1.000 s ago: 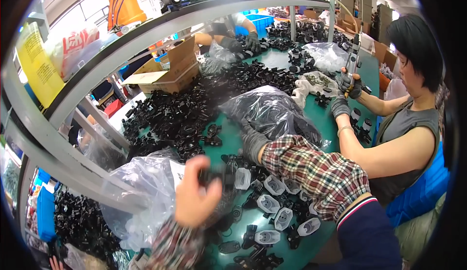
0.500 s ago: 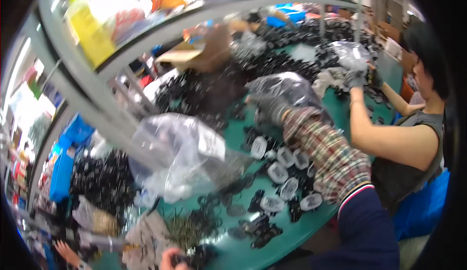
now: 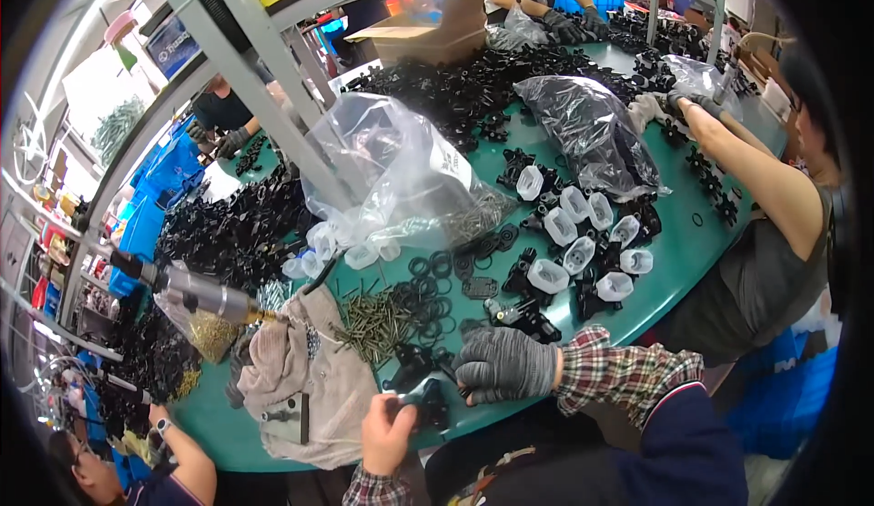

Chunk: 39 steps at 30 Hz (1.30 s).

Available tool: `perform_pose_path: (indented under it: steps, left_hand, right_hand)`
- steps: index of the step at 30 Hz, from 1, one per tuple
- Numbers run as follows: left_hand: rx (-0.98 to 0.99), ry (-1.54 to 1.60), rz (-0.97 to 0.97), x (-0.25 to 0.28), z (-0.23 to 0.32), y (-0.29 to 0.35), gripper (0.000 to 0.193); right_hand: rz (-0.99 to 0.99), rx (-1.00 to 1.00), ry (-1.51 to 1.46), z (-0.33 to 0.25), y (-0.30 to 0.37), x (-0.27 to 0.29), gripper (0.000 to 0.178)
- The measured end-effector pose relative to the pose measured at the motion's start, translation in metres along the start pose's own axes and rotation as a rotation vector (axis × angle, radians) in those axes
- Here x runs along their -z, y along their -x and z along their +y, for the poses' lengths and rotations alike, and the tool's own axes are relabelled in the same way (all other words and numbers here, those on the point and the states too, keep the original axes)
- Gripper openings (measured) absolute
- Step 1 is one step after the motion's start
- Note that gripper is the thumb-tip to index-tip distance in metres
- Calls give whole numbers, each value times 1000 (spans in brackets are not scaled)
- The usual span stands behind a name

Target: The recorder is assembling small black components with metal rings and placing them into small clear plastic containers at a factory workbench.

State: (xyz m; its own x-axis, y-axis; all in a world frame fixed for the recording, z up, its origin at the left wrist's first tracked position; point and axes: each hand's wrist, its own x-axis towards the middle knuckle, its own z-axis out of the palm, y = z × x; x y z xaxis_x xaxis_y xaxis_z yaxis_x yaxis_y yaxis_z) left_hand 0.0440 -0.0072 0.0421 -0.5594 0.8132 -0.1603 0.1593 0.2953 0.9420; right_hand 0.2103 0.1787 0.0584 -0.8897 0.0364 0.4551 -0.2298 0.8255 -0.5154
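Note:
Near the table's front edge, my bare left hand (image 3: 390, 435) pinches a dark black plastic part (image 3: 430, 408) between thumb and fingers. My right hand (image 3: 505, 365), in a grey knit glove, is just to the right of it with fingers curled. What the right fingers hold is hidden beneath the glove. Beyond my hands lie brass-coloured screws (image 3: 375, 322), black rubber rings (image 3: 430, 296) and a flat black oval plate (image 3: 480, 286). Several black fittings with clear plastic cups (image 3: 548, 276) stand to the right. A beige cloth (image 3: 332, 388) lies left of my left hand.
A clear plastic bag (image 3: 391, 164) and a dark-filled bag (image 3: 592, 132) rest on the green table (image 3: 510, 397). Black parts (image 3: 437, 96) are heaped behind. A power screwdriver (image 3: 205, 295) hangs at left beside a metal post (image 3: 282, 60). Co-workers sit right, lower left and behind.
My right hand has come back from beside the dark-filled bag to the front edge, next to my left hand. The view has shifted, bringing my left hand more fully into sight.

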Motion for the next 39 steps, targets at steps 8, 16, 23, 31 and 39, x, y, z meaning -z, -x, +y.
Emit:
perform_pose_path:
  steps: [8, 16, 23, 31, 39]
  left_hand:
    - [-365, -638, 225, 17, -13, 10, 26]
    - [-448, -979, 159, 24, 10, -42, 37]
    - [-716, -840, 19, 30, -6, -40, 42]
    - [-799, -675, -98, 30, -9, -45, 48]
    - [-755, -815, -126, 15, -7, 2, 56]
  right_hand:
    - [115, -180, 597, -28, 13, -22, 30]
    - [36, -282, 607, -31, 16, -46, 36]
    - [-37, -174, 461, -16, 18, -32, 33]
    - [-225, -136, 618, -15, 3, -13, 27]
    - [-222, -130, 628, -25, 4, -19, 35]
